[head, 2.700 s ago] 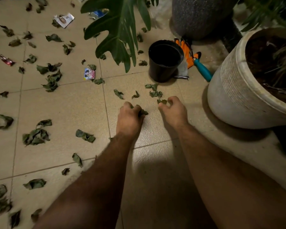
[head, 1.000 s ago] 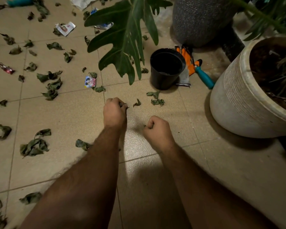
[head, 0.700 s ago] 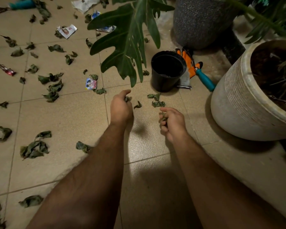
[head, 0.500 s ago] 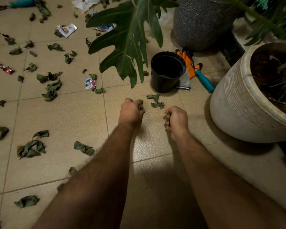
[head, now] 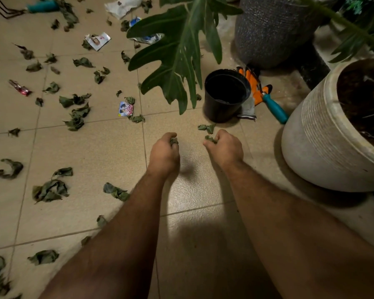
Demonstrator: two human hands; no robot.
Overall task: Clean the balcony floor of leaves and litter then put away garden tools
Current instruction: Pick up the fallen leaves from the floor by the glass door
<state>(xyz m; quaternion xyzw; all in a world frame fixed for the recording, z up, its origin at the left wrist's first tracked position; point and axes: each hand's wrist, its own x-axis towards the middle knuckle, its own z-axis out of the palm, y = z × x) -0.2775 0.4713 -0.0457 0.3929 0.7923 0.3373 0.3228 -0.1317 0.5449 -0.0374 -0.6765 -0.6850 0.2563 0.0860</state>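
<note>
Dried green leaves (head: 50,189) and wrappers lie scattered over the beige tiled floor (head: 99,152). My left hand (head: 164,153) is curled around a few crumpled leaves. My right hand (head: 226,147) grips more leaves, some poking out by the thumb. A small leaf cluster (head: 207,127) lies just beyond both hands. Behind it stands an empty black plastic pot (head: 225,96). An orange and grey glove (head: 252,98) and a teal-handled tool (head: 275,110) lie to the pot's right. A teal-handled hand rake (head: 26,8) lies at the far left.
A large white planter (head: 324,139) with soil stands at the right, a grey textured pot (head: 272,31) behind it. A big green plant leaf (head: 181,50) hangs over the floor above the black pot. Litter includes a blue card (head: 126,108), a red wrapper (head: 20,90) and paper scraps (head: 97,41).
Both hands have picked leaves off the tiles near the black pot; several leaves in front of it are gone. The hands moved slightly forward and now hold bunched leaves.
</note>
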